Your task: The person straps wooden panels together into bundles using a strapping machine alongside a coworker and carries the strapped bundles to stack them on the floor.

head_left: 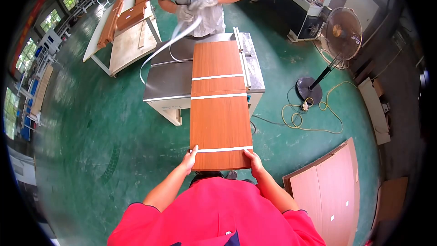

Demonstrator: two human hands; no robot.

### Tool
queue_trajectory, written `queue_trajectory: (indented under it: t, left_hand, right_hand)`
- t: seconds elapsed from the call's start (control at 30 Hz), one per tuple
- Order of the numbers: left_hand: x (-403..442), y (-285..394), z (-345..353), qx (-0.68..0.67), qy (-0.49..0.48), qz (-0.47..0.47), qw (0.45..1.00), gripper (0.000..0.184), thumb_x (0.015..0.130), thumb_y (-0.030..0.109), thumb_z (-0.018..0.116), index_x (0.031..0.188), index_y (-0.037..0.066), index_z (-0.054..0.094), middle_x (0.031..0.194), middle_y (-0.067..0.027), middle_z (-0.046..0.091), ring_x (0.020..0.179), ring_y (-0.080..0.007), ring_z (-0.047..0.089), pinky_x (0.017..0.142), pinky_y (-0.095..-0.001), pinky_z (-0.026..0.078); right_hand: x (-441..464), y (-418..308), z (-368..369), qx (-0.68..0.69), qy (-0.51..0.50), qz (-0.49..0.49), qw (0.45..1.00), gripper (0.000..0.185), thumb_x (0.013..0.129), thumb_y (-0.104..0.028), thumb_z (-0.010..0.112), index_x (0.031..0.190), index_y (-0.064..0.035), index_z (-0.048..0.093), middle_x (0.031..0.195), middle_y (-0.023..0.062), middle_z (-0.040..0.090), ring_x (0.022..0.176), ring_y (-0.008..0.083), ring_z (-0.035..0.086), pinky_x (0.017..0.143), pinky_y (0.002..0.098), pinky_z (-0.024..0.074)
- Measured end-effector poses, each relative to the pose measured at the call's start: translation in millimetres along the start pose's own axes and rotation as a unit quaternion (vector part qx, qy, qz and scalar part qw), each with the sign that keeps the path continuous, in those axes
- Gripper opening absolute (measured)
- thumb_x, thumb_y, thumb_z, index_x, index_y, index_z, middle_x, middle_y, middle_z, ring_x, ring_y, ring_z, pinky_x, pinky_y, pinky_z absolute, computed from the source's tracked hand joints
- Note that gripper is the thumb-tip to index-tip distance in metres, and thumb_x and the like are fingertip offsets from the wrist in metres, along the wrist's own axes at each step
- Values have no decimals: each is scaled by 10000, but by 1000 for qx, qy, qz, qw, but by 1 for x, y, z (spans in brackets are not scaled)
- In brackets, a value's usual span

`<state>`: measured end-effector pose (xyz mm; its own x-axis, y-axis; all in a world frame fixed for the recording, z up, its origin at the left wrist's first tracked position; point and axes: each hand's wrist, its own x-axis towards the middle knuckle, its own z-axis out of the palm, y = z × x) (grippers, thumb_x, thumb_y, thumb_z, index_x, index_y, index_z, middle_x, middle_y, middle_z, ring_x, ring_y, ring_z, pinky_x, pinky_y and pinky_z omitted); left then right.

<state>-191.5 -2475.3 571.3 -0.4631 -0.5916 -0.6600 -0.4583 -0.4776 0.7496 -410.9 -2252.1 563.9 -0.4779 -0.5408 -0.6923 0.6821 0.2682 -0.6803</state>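
A: In the head view, where's the wood-grain panel (221, 125)?
B: Its far part lies on the metal-topped bench (167, 82); the near part juts out past the bench's edge towards the wearer.
A: And each grip?
B: The left grip (188, 159) holds the near left corner area, thumb on top. The right grip (256, 161) holds the near right side the same way. Both are closed on the panel.
A: Anything across it?
B: Three white bands (221, 149), one near the hands, two farther up.
A: Who's opposite?
B: A co-worker (199, 0) in grey, gloved hands (195, 9) holding a loose white strap (175, 38). A standing fan (342, 33) is off to the right.
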Motion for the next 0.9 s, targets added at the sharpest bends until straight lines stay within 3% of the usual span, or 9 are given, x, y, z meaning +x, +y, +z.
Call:
queue_trajectory:
  t: [0.33,0.9]
  left_hand:
    - [-18,17,5,-4,4,-4,1000,831,897,616,501,1416,-6,313,1444,-162,388,1363,-248,319,1109,-399,258]
    - [1,-7,0,-7,24,5,1000,818,876,634,524,1358,-7,364,1382,-171,443,1316,-256,375,1080,-410,297]
  right_hand:
    - [-5,-5,5,11,-3,10,1000,546,835,-403,674,1207,-32,529,1145,91,617,1041,205,597,920,352,449]
    - [-5,-5,5,2,7,13,1000,565,840,-403,671,1238,-35,513,1178,83,597,1088,205,566,957,352,413]
